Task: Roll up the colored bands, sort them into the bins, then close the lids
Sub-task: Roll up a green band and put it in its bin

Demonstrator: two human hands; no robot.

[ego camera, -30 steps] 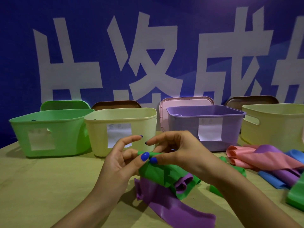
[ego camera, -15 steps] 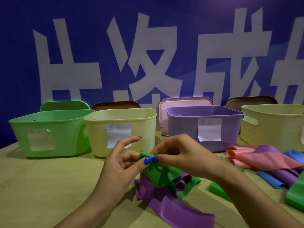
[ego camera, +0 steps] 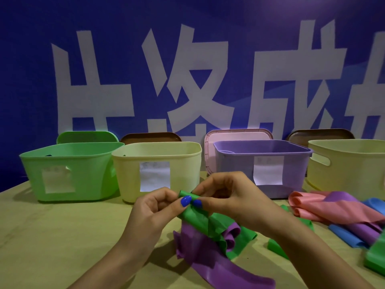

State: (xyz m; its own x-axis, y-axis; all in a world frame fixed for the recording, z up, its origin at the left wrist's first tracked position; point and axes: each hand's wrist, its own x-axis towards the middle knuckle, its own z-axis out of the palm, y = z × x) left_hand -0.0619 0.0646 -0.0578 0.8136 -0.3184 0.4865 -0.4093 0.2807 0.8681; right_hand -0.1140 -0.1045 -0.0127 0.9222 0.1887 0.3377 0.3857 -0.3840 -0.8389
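**Both hands pinch the rolled end of a green band**

Along the back of the tabletop, from the left of the frame, stand a green bin, a pale yellow bin, a purple bin and a second yellow bin. All four are open, with lids propped upright behind them against the blue banner.

At centre frame the left hand rises from the lower left, fingers curled, thumb pressed on the rolled end of the green band. The right hand comes in from the lower right, wrist bent, its thumb and curled fingers pinching the same roll; each grip is narrow and closed on the band. The band's loose tail drapes down over a purple band lying on the tabletop below.

At right lie loose bands: pink, blue, purple and green.
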